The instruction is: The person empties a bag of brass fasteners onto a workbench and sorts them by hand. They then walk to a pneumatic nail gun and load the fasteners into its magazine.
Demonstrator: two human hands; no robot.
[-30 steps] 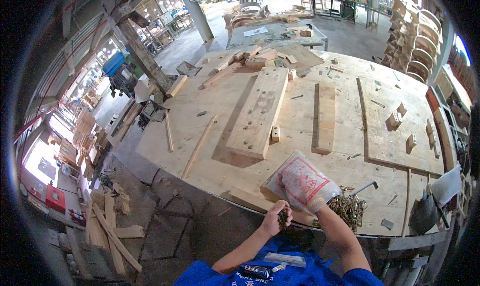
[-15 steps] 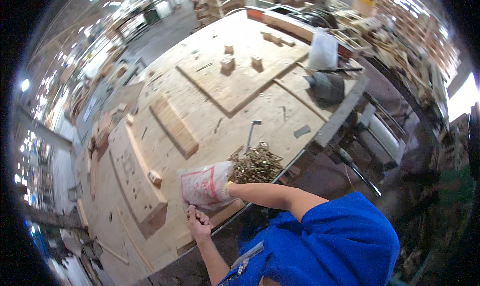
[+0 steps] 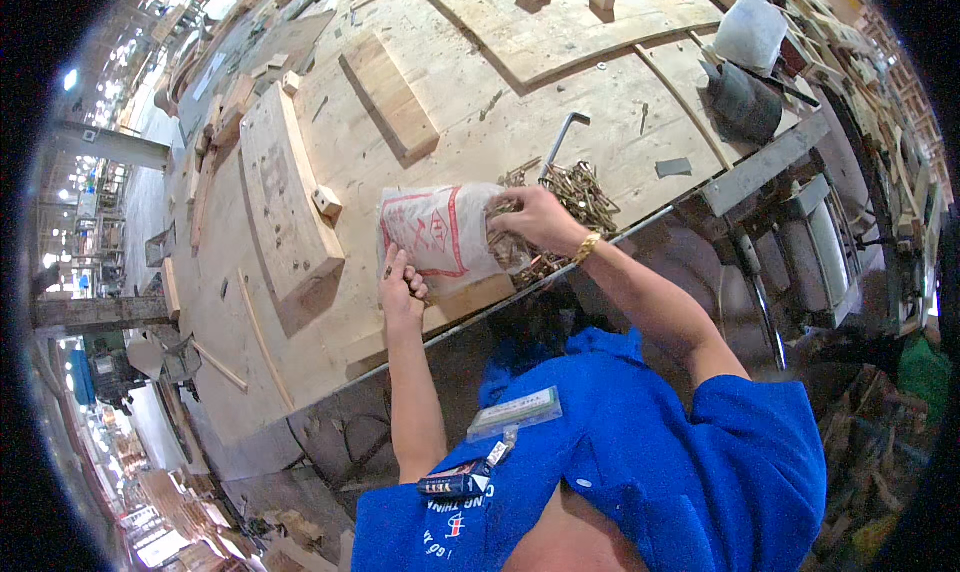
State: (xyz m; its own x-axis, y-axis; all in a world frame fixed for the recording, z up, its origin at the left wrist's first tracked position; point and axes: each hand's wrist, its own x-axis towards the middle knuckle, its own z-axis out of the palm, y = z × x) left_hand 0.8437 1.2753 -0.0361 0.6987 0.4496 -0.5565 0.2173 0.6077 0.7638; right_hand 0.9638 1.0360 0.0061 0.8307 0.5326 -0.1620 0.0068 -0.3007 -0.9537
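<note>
Plywood table [image 3: 430, 102] in a timber workshop, my left hand [image 3: 402, 284] pinching the plastic bag [image 3: 438, 234], my right hand [image 3: 535, 220] gripping its mouth, screw pile [image 3: 575, 190] beside, wooden blocks [image 3: 390, 94] beyond.

We note a translucent white bag [image 3: 440, 234] with red printed borders. The screws [image 3: 580, 187] are brassy yellow; the surface [image 3: 480, 102] is pale wood.
</note>
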